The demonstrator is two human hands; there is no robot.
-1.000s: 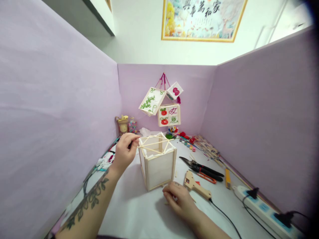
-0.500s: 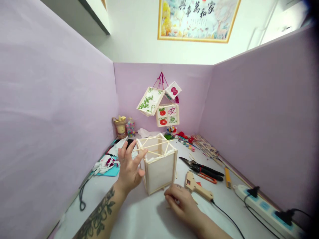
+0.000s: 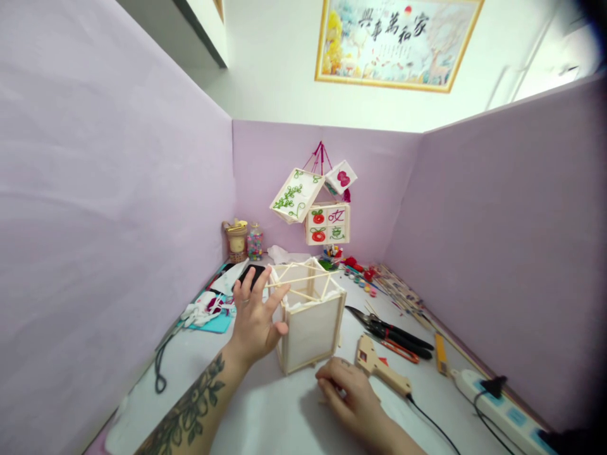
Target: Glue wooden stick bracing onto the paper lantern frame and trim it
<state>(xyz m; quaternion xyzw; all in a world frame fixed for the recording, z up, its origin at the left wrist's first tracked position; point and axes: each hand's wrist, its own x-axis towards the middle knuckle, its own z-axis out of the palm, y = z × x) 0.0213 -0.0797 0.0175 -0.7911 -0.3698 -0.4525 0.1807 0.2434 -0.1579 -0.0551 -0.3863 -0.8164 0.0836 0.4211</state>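
Observation:
A box-shaped lantern (image 3: 313,338) of thin wooden sticks and white panels stands upright on the table, with thin sticks crossing its open top. My left hand (image 3: 256,316) is at its upper left edge, fingers spread. The fingertips appear to touch the rim or the sticks there; whether they press on them I cannot tell. In front of the lantern's lower right corner, my right hand (image 3: 348,392) rests on the table with its fingers curled in. Whatever those fingers may hold is hidden. A beige glue gun (image 3: 382,366) lies just right of that hand.
Black-handled shears (image 3: 393,332), an orange cutter (image 3: 401,351) and a power strip (image 3: 497,404) lie to the right. Decorated lanterns (image 3: 328,224) hang at the back. A phone (image 3: 250,277), white cloth strips (image 3: 203,309) and a black cord loop (image 3: 160,373) are on the left.
The whole view has shifted, so most things appear slightly further right. Both hands keep nearly the same poses beside the lantern.

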